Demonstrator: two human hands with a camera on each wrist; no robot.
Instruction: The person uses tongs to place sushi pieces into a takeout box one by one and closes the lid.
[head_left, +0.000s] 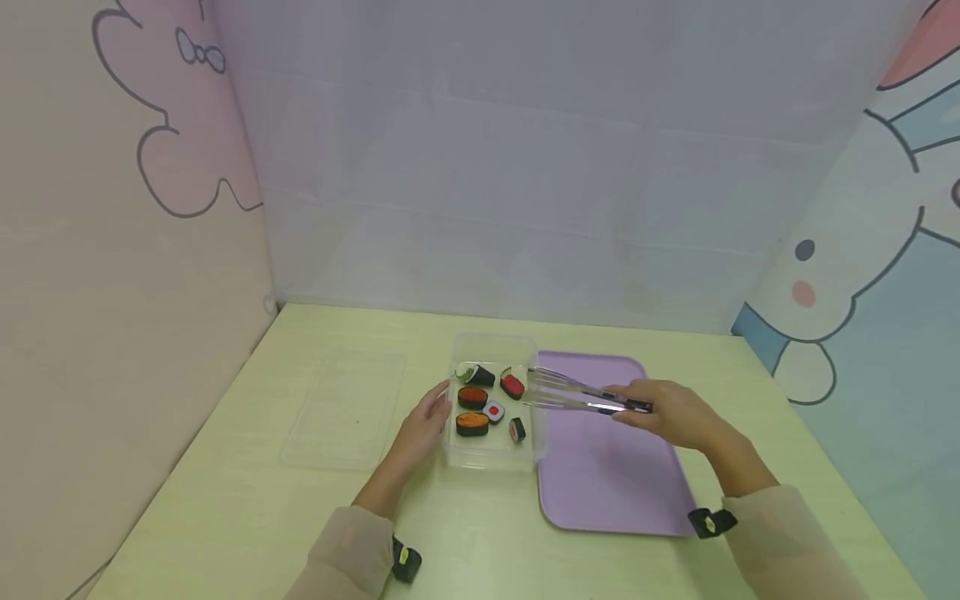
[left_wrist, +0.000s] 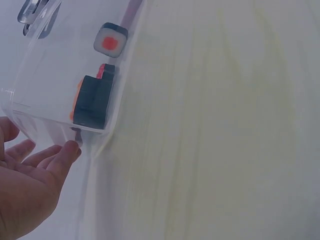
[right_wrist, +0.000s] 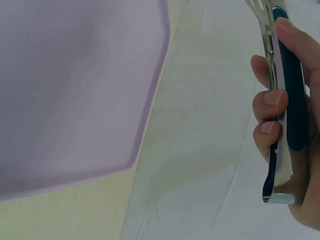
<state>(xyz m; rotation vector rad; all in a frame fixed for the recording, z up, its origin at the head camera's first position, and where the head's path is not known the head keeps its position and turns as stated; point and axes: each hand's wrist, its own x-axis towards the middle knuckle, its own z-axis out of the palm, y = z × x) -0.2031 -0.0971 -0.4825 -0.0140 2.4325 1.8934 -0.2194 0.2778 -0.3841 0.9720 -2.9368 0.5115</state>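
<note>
A clear plastic container (head_left: 495,458) holds several toy sushi pieces. Among them are two orange-topped sushi (head_left: 472,423), a red-topped sushi (head_left: 513,384), a dark roll with a green end (head_left: 480,376) and small rolls with red centres (head_left: 493,411). My left hand (head_left: 423,429) rests against the container's left side, its fingertips (left_wrist: 70,149) touching the wall. My right hand (head_left: 671,412) grips metal tongs (head_left: 573,386) with dark handles. The tongs' two arms are spread, with nothing between their tips, which reach the container's right side near the red-topped sushi.
A purple tray (head_left: 615,483) lies right of the container, under the tongs and beside my right hand. On the left, a clear lid (head_left: 341,408) lies flat on the pale yellow table (head_left: 465,542). Fabric walls with cartoon prints enclose the table's back and sides.
</note>
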